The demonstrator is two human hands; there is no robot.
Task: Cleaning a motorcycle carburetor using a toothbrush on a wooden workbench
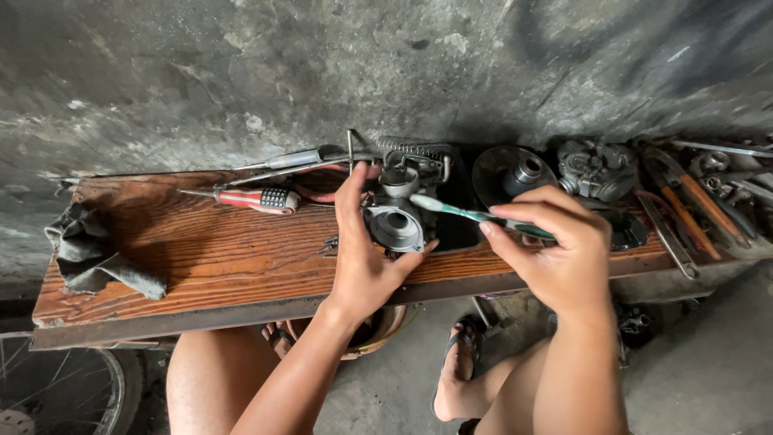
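Wood plank [201, 258] — rag [97, 258], screwdriver [254, 198], misc. tools [684, 205]

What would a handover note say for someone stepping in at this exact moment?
Left hand: grip closed on the carburetor, held upright on the wooden plank.
Right hand: grip closed on a green toothbrush, bristles at the carburetor's top.
Nearby: red-handled screwdriver to the left, grey rag at the plank's left end, pulley disc, second carburetor and orange-handled pliers to the right.
Done: carburetor off and on the plank.
Left: brushing is underway; how clean it is cannot be told.
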